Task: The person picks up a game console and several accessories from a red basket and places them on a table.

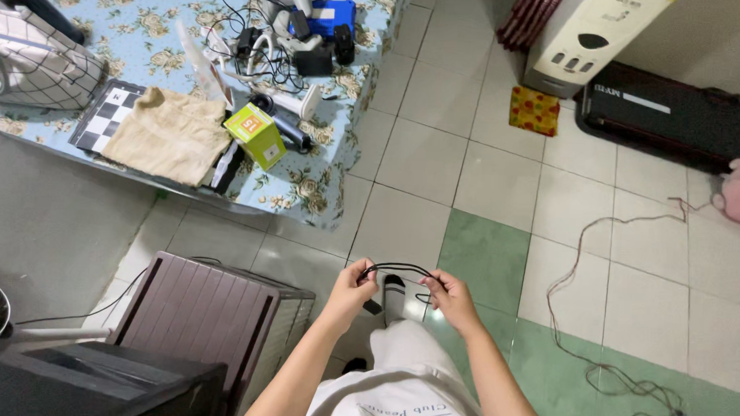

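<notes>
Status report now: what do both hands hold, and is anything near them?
Left hand and right hand both pinching a black cable, looped between them. Ribbed brown bin close at left. Reddish cord loose on the tiled floor at right, apart.

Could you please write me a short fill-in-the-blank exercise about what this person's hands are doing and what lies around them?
1. Both hands, left hand and right hand, hold a thin ____ cable between them.
2. The green box lies on the ____-patterned bedsheet.
3. The long loose wire lies on the tiled ____.
4. The checkered board lies partly under a ____ cloth.

Missing words: black; flower; floor; beige
</notes>
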